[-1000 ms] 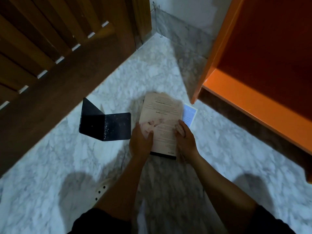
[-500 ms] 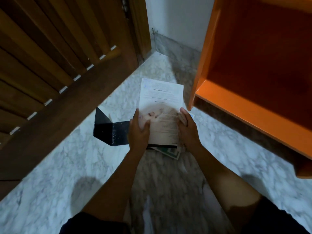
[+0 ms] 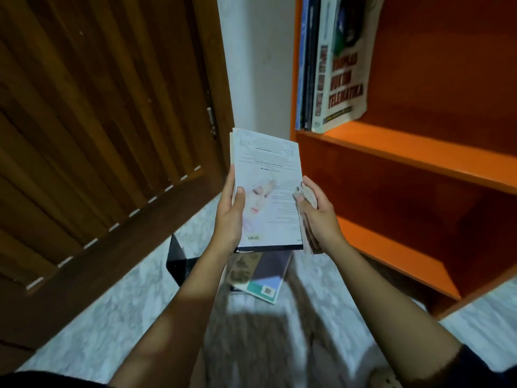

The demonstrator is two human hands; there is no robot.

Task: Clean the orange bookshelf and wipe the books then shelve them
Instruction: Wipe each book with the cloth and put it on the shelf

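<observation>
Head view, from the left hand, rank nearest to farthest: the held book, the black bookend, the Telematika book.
1. Held book: gripped in the left hand.
2. Black bookend: on the floor, below left.
3. Telematika book: upper shelf, far right.

A dark slatted wooden door (image 3: 98, 135) fills the left (light shows through its lower gaps); a plain white wall (image 3: 257, 65) stands beside it, over dim grey-veined marble floor (image 3: 126, 312).
</observation>
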